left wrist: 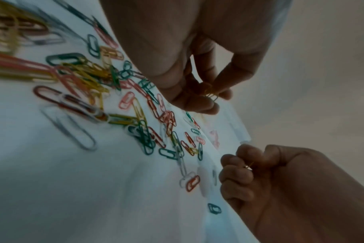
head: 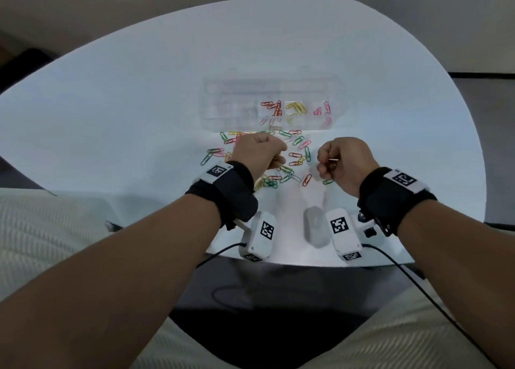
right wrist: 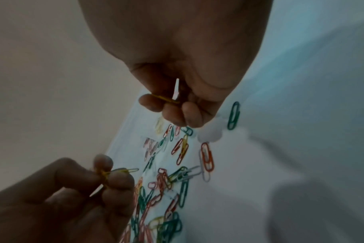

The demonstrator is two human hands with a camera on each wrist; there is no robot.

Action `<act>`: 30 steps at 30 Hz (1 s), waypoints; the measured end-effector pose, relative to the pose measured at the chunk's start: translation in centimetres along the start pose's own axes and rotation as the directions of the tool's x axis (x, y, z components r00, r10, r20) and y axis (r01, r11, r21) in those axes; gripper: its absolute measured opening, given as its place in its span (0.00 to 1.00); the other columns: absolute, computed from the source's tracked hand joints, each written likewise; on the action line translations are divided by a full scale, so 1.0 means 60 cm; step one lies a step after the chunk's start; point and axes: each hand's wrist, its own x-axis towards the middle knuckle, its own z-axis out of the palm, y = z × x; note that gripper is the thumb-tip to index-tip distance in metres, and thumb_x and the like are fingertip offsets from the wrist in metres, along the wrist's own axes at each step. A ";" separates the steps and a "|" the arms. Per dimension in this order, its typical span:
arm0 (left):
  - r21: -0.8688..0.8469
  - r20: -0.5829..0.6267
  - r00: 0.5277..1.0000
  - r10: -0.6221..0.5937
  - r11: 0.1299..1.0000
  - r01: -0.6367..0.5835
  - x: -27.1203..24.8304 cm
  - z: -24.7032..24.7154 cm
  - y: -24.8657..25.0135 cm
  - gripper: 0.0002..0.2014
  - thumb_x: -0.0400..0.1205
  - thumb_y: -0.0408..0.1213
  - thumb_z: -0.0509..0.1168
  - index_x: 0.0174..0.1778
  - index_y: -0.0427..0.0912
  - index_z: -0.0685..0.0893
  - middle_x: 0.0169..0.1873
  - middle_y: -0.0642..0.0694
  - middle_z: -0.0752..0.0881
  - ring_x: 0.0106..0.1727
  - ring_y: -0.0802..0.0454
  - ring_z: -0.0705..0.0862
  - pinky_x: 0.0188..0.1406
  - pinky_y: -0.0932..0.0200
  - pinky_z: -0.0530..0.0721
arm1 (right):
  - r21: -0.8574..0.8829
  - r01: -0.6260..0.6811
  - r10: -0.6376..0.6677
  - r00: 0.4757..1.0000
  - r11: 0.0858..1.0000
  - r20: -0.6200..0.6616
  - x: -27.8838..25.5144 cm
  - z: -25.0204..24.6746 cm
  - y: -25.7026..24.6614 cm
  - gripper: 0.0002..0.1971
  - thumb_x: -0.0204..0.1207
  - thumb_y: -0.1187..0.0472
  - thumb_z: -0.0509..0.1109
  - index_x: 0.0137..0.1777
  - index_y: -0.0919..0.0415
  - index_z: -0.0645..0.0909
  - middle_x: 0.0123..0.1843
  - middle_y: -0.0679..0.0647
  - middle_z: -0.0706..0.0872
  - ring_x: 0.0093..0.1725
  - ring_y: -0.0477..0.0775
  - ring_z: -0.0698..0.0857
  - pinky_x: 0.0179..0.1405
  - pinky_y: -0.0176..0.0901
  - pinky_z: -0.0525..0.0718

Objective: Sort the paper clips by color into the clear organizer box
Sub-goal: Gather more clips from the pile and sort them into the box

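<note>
A loose pile of coloured paper clips (head: 289,156) lies on the white table in front of the clear organizer box (head: 273,103). The box holds red (head: 274,108), yellow (head: 295,108) and pink clips (head: 324,110) in separate compartments. My left hand (head: 262,151) hovers over the pile's left side and pinches yellow clips (left wrist: 211,95). My right hand (head: 338,161) is raised at the pile's right and pinches a yellow clip (right wrist: 166,98) between thumb and curled fingers. The left hand's clips (right wrist: 119,171) also show in the right wrist view.
The round white table (head: 139,103) has bare surface to the left, right and behind the box. Black cables (head: 418,282) run off the near edge by my lap. A single green clip (right wrist: 233,115) lies apart near my right hand.
</note>
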 end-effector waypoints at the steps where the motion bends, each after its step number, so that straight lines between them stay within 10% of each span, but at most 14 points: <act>1: -0.071 -0.011 0.999 -0.040 0.997 0.039 0.001 -0.002 -0.001 0.11 0.76 0.21 0.60 0.29 0.34 0.80 0.20 0.44 0.81 0.28 0.47 0.80 0.29 0.60 0.81 | 0.011 -0.005 0.005 1.000 1.000 0.023 0.000 0.002 0.000 0.12 0.68 0.73 0.50 0.27 0.64 0.70 0.28 0.60 0.73 0.24 0.55 0.69 0.22 0.37 0.65; 5: -0.227 -0.038 0.982 -0.186 0.958 0.173 -0.005 0.000 0.010 0.15 0.73 0.17 0.48 0.23 0.34 0.68 0.26 0.40 0.73 0.23 0.48 0.70 0.20 0.63 0.65 | -0.348 0.096 -0.084 0.995 0.932 0.048 0.002 0.014 -0.007 0.12 0.71 0.67 0.56 0.27 0.60 0.66 0.28 0.57 0.68 0.26 0.55 0.63 0.28 0.43 0.60; 8: -0.273 -0.005 0.972 -0.235 0.935 0.225 -0.011 -0.006 0.016 0.14 0.73 0.19 0.45 0.24 0.36 0.66 0.27 0.39 0.73 0.22 0.51 0.65 0.23 0.62 0.59 | -0.754 0.226 -0.292 0.955 0.617 0.047 0.007 0.020 0.006 0.19 0.79 0.56 0.61 0.26 0.57 0.65 0.25 0.52 0.68 0.28 0.55 0.68 0.28 0.45 0.64; 15: -0.205 0.083 0.963 -0.257 0.941 0.269 -0.012 -0.035 0.021 0.12 0.69 0.25 0.43 0.27 0.48 0.59 0.20 0.49 0.55 0.19 0.56 0.51 0.25 0.65 0.49 | -0.918 0.284 -0.377 0.911 0.278 0.167 0.013 0.014 0.023 0.10 0.80 0.51 0.68 0.58 0.43 0.87 0.43 0.47 0.87 0.50 0.56 0.85 0.41 0.40 0.74; 22: 0.346 -0.011 0.990 -0.141 0.928 0.136 -0.016 -0.055 0.000 0.07 0.80 0.32 0.61 0.35 0.40 0.78 0.21 0.53 0.76 0.19 0.53 0.69 0.19 0.63 0.67 | -0.946 0.267 -0.423 0.891 0.186 0.168 0.010 0.022 0.029 0.09 0.79 0.52 0.67 0.54 0.47 0.88 0.43 0.54 0.87 0.41 0.58 0.81 0.39 0.41 0.74; 26: 0.773 0.012 0.999 0.041 0.634 -0.035 -0.029 -0.063 -0.023 0.03 0.76 0.39 0.68 0.43 0.46 0.85 0.49 0.54 0.81 0.50 0.50 0.84 0.51 0.54 0.85 | -0.951 0.257 -0.437 0.885 0.170 0.161 0.010 0.026 0.038 0.10 0.81 0.52 0.63 0.53 0.50 0.86 0.44 0.54 0.87 0.40 0.56 0.77 0.38 0.42 0.73; 30: 0.861 0.022 0.999 0.030 0.507 -0.035 -0.036 -0.061 -0.040 0.05 0.76 0.45 0.68 0.45 0.51 0.86 0.51 0.53 0.85 0.48 0.51 0.82 0.45 0.59 0.79 | -0.925 0.271 -0.411 0.900 0.267 0.145 0.019 0.017 0.033 0.08 0.82 0.54 0.65 0.49 0.49 0.86 0.41 0.53 0.85 0.41 0.56 0.79 0.39 0.42 0.74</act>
